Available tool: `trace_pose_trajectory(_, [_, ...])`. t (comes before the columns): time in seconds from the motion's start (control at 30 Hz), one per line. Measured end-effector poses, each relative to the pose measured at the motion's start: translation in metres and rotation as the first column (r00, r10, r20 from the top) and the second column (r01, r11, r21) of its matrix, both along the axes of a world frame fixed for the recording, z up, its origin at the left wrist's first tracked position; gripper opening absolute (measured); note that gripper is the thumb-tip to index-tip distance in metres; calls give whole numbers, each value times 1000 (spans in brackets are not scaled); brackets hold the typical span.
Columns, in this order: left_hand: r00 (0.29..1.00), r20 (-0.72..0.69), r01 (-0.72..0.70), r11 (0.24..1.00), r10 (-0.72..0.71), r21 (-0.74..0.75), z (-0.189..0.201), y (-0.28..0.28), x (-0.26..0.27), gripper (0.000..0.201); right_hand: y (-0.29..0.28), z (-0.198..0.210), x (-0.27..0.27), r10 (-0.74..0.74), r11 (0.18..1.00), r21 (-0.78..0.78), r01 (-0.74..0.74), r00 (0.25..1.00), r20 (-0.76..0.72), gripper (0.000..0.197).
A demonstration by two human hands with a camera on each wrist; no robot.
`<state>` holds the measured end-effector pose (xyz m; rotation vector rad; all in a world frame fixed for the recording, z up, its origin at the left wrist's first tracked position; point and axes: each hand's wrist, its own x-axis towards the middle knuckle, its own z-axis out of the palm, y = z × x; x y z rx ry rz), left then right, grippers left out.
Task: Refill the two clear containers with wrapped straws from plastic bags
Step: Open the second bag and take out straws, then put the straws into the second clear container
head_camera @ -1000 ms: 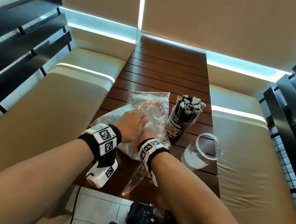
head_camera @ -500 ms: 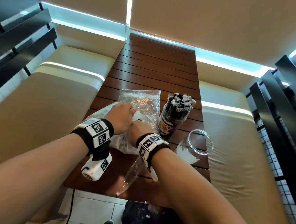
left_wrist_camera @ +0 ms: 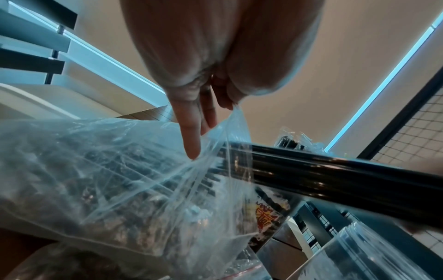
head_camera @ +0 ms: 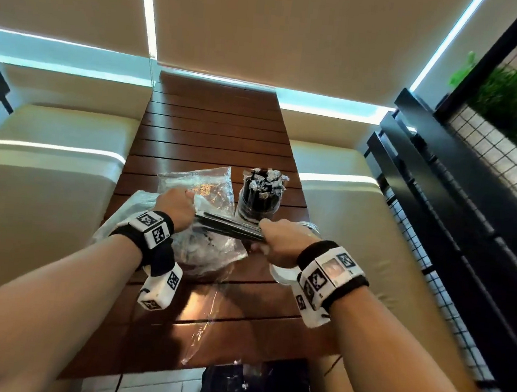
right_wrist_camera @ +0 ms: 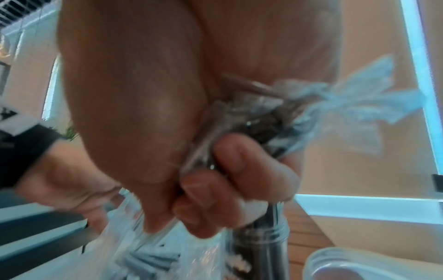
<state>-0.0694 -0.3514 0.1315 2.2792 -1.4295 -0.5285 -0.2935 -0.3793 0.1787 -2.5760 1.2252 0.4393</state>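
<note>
Black straws (head_camera: 232, 226) in clear wrappers fill my right hand (head_camera: 273, 241); by my left fingers (left_wrist_camera: 191, 136), a clear bag (left_wrist_camera: 100, 170).

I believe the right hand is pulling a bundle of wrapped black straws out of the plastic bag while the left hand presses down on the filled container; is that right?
Not quite. The left hand pinches the edge of the plastic bag, holding it open; it is not on the filled container. The left wrist view shows this. The right hand does grip the bundle of wrapped black straws coming out of the bag.
</note>
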Motion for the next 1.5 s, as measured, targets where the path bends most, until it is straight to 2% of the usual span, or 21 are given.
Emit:
trace_pose_trajectory(0.2, [999,-36,8,992,-3,130,4,-4,-23,37,1,23,-45,-137,985,-65,162,948,286,26])
trace_pose_trajectory(0.23, [999,-39,-12,997,15,78,8,-4,-31,52,3,22,-43,-132,976,-117,185,925,356,27])
trace_pose_trajectory(0.3, [960,-265,-128,982,88,-139,22,-1,-49,80,7,15,-36,-130,955,-171,241,864,487,28])
trace_pose_trajectory(0.33, [881,-473,-143,960,13,-240,33,1,-61,78,10,10,-30,-129,951,-174,257,836,534,27])
trace_pose_trajectory(0.4, [513,-834,-147,937,-203,-318,56,3,-85,67,15,-3,-17,-138,954,-134,268,790,597,24])
trace_pose_trajectory(0.47, [205,-948,-211,935,-243,-286,70,-4,-96,64,19,-16,-5,-181,957,-56,286,735,654,27])
trace_pose_trajectory(0.5, [156,-964,-268,930,-215,-251,74,-9,-98,56,19,-21,-1,-202,959,-12,284,709,676,29])
trace_pose_trajectory(0.57, [242,-961,-386,895,-137,-224,78,-19,-103,36,16,-25,1,-219,973,99,211,682,698,37])
trace_pose_trajectory(0.67, [591,-803,-403,836,-73,-372,81,-19,-109,33,4,-12,-15,-49,998,59,10,713,700,53])
trace_pose_trajectory(0.7, [682,-730,-376,831,-52,-411,81,-16,-110,34,-3,-1,-23,-24,1000,18,16,673,739,48])
trace_pose_trajectory(0.8, [878,-477,-211,867,-35,-452,71,-6,-113,40,-19,53,-40,-49,976,-24,215,328,943,32])
trace_pose_trajectory(0.83, [924,-380,-143,884,-42,-446,69,-3,-118,42,-24,69,-39,-9,965,-59,257,255,967,32])
trace_pose_trajectory(0.87, [948,-313,-89,890,-63,-446,69,-2,-125,41,-26,85,-34,52,960,-118,255,252,966,35])
trace_pose_trajectory(1.0, [959,-240,10,868,-149,-497,80,-11,-152,16,-24,102,-9,178,955,-281,93,577,797,52])
trace_pose_trajectory(1.03, [961,-238,1,866,-139,-500,81,-12,-155,15,-23,100,-7,192,948,-306,86,614,765,54])
trace_pose_trajectory(1.13, [951,-285,-50,856,-116,-514,75,-10,-154,29,-33,87,-17,183,971,-236,43,505,844,52])
trace_pose_trajectory(1.2, [931,-357,-136,834,-77,-534,73,-9,-150,36,-47,67,-37,34,960,-146,240,415,909,46])
trace_pose_trajectory(1.27, [887,-457,-228,801,-63,-553,75,-8,-143,41,-69,30,-63,-270,867,-22,498,506,819,36])
trace_pose_trajectory(1.37, [822,-555,-296,736,-129,-609,86,-8,-143,46,-81,-34,-95,-584,812,183,554,759,288,63])
trace_pose_trajectory(1.43, [774,-610,-348,691,-170,-634,93,-9,-150,42,-73,-62,-100,-587,804,239,545,792,169,60])
trace_pose_trajectory(1.5, [732,-654,-391,671,-188,-630,97,-12,-157,37,-62,-79,-99,-612,789,262,556,753,241,52])
